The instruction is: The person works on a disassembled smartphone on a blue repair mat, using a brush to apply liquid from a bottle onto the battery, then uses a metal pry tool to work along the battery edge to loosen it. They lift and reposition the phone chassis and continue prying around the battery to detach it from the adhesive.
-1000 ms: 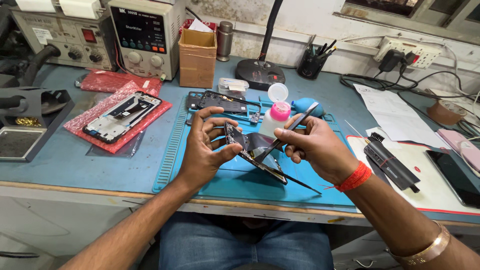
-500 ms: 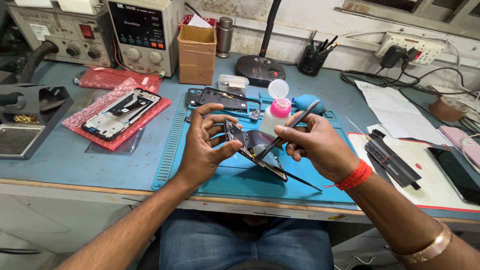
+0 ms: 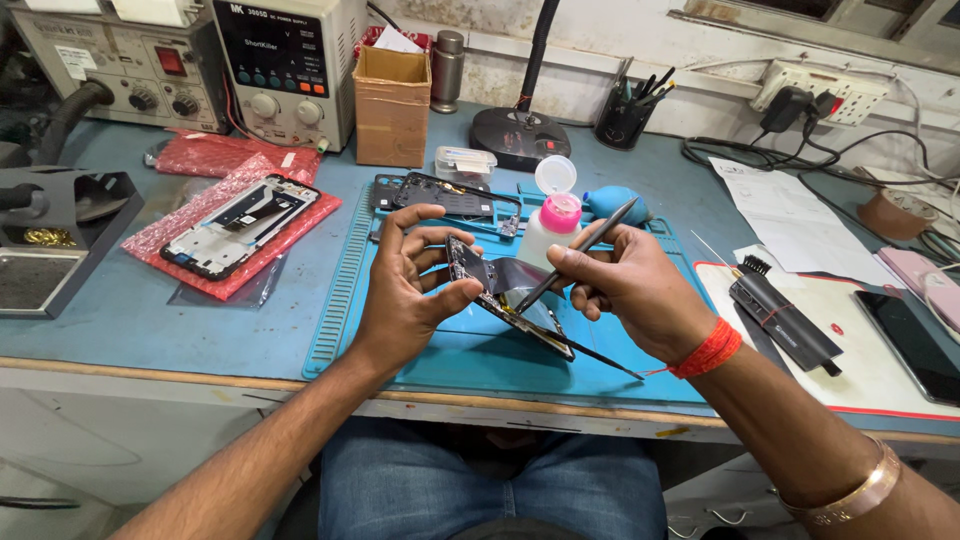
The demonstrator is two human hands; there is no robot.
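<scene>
Over the blue work mat [image 3: 350, 270], my left hand [image 3: 405, 290] grips the near end of an opened black phone [image 3: 505, 295], tilted with its inside facing up. My right hand [image 3: 630, 290] supports the phone's other side and pinches a thin dark pointed tool [image 3: 585, 245] like a pen. The tool's tip rests on the phone's inner parts. A red thread is tied round my right wrist and a gold bangle sits further up the forearm.
A pink-capped white bottle [image 3: 553, 215] and a black phone frame [image 3: 445, 195] lie behind the hands. Another phone frame [image 3: 240, 225] rests on red bubble wrap at left. A cardboard box [image 3: 392, 105], power supply [image 3: 290, 65], brush [image 3: 785, 315], papers and a dark phone [image 3: 915, 345] surround the mat.
The view has shifted slightly. Both hands keep their hold on the phone, and the tool tip has moved only a little over its inner parts.
</scene>
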